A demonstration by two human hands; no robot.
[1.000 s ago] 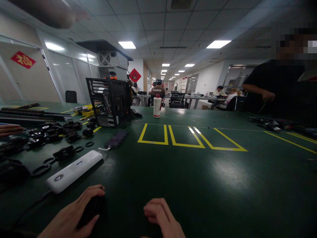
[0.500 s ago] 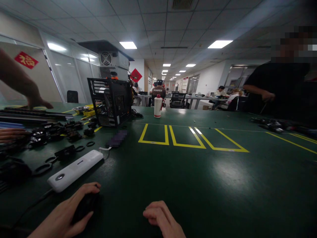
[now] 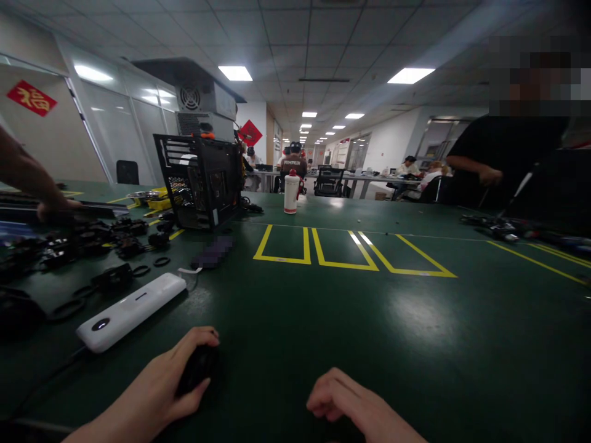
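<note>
My left hand (image 3: 159, 384) is wrapped round a black, rounded, mouse-shaped object (image 3: 197, 367) low over the green table (image 3: 286, 320). The thumb and fingers grip its sides, and the palm hides part of it. To the right, my right hand (image 3: 351, 400) has its fingers curled together and bent downward. What lies under those fingers, if anything, is dark and hidden. Beyond my left hand rests a long white power strip (image 3: 133, 312) with a black cable. A dark phone-like item (image 3: 213, 251), partly blurred out, lies past its far end.
Black parts and rings (image 3: 132, 244) crowd the left side, where another person's arm (image 3: 34, 175) reaches in. Behind stands an open black computer case (image 3: 198, 181). A white bottle (image 3: 290, 194) and yellow tape outlines (image 3: 346, 267) are ahead. A person in black (image 3: 508, 154) stands right.
My left hand has moved right and slightly away from me with the black object. My right hand has shifted right. The other person's arm at left has lowered onto the long dark parts.
</note>
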